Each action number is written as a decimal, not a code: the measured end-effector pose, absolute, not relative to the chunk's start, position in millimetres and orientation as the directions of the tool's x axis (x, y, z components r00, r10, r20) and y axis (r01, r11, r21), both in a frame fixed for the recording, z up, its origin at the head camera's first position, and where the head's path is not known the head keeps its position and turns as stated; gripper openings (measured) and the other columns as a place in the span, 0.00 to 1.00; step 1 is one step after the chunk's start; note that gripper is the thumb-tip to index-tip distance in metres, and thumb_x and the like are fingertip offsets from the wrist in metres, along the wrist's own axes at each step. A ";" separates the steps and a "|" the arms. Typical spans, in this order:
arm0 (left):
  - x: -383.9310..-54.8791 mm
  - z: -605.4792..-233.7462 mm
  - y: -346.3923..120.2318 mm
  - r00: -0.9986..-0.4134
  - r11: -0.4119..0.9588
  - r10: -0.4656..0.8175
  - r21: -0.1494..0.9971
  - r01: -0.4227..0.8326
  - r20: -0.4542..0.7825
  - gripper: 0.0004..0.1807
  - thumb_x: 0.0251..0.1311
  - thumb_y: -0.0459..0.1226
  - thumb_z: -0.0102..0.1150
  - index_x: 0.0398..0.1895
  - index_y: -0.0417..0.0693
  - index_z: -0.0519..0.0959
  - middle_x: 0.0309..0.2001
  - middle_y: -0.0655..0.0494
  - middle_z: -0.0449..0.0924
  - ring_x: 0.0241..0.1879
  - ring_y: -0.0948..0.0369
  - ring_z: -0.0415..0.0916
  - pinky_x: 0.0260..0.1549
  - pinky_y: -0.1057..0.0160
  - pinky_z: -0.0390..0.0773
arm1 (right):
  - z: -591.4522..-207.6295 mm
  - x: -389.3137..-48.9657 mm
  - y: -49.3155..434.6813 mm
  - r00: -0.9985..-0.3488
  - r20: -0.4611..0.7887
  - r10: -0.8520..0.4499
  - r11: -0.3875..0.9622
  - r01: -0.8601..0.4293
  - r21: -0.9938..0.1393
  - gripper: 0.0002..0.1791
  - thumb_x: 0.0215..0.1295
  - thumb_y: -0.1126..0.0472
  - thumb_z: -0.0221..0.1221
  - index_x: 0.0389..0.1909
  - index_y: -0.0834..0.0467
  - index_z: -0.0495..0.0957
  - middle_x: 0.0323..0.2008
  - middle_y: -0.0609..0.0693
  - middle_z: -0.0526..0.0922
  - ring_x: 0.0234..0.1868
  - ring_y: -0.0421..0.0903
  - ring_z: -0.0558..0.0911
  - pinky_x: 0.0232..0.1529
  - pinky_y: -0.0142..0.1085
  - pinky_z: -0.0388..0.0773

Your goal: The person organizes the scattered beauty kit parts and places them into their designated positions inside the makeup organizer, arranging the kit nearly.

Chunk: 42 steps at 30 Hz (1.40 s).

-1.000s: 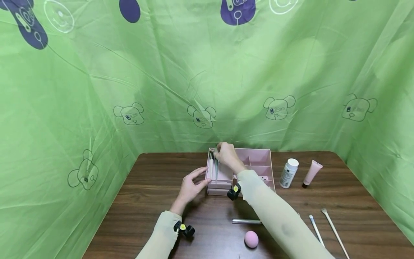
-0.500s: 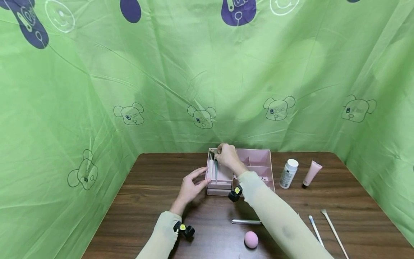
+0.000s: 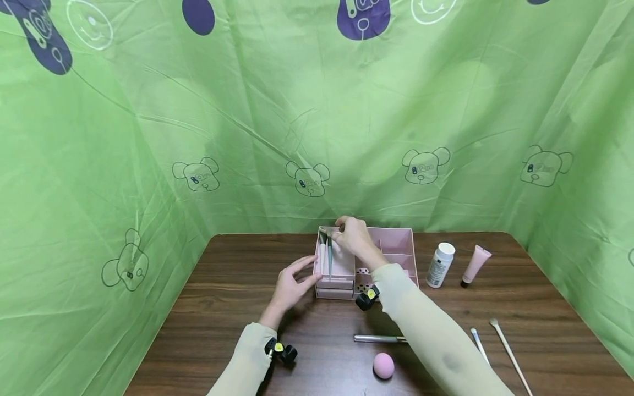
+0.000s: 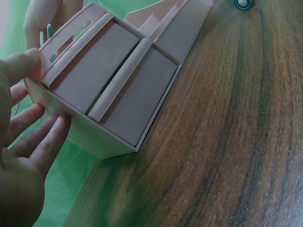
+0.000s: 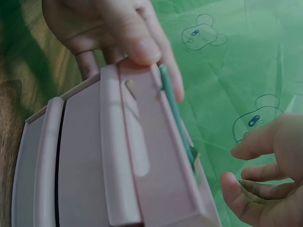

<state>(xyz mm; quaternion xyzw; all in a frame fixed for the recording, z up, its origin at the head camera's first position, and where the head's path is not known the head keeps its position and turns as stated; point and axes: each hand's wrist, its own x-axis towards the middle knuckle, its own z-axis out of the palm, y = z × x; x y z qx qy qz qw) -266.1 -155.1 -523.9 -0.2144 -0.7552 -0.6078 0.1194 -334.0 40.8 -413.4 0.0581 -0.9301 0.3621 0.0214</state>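
Observation:
A pink desk organizer stands at the back of the table. Two makeup brushes lie in its top left tray: a white-handled brush and, beside it, a green-handled brush. My left hand rests on the organizer's left front corner, thumb on the front edge and fingers spread along the side wall. Just right of the brush heads is my right hand. In the right wrist view this right hand has bent fingers, with nothing between them, apart from the green brush at the tray's edge.
Right of the organizer stand a white bottle and a pink tube. A silver stick and a pink makeup sponge lie in front, with two more brushes at right, one long-handled. A green curtain surrounds the table.
My right hand has let go of the green-handled brush and shifted slightly right, uncovering more of the brush heads. The left hand stays on the organizer's corner.

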 end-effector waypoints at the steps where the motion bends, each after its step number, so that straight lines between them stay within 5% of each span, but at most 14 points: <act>1: -266.3 -524.2 -155.4 -0.882 0.163 0.179 0.871 0.463 0.435 0.27 0.56 0.35 0.70 0.60 0.43 0.77 0.61 0.43 0.75 0.57 0.46 0.76 0.55 0.40 0.77 | -412.0 -333.0 41.5 -0.991 0.088 -0.098 0.724 -0.131 -0.677 0.24 0.59 0.58 0.66 0.57 0.56 0.76 0.49 0.55 0.83 0.46 0.52 0.83 0.47 0.43 0.84; 9: -267.4 -523.9 -156.1 -0.901 0.180 0.176 0.887 0.425 0.397 0.27 0.56 0.37 0.70 0.60 0.47 0.78 0.62 0.47 0.75 0.58 0.49 0.76 0.57 0.42 0.77 | -401.2 -322.2 51.4 -0.973 0.192 -0.130 0.721 -0.226 -0.655 0.21 0.58 0.58 0.66 0.54 0.57 0.79 0.45 0.54 0.85 0.43 0.51 0.84 0.45 0.42 0.85; 23: -249.3 -493.1 -152.3 -0.881 0.273 0.193 0.839 0.471 0.432 0.26 0.57 0.34 0.68 0.59 0.36 0.76 0.60 0.39 0.76 0.57 0.47 0.77 0.59 0.43 0.76 | -382.2 -290.8 83.3 -0.937 0.325 -0.127 0.674 -0.322 -0.665 0.18 0.58 0.58 0.65 0.50 0.56 0.80 0.41 0.51 0.87 0.39 0.46 0.85 0.42 0.38 0.86; 42: -248.8 -492.4 -153.2 -0.890 0.199 0.219 0.875 0.441 0.399 0.26 0.58 0.32 0.67 0.60 0.34 0.75 0.62 0.37 0.73 0.58 0.46 0.76 0.57 0.40 0.75 | -383.5 -250.0 134.9 -0.893 0.435 -0.119 0.693 -0.389 -0.608 0.15 0.58 0.58 0.65 0.46 0.57 0.81 0.35 0.50 0.86 0.33 0.45 0.85 0.37 0.41 0.86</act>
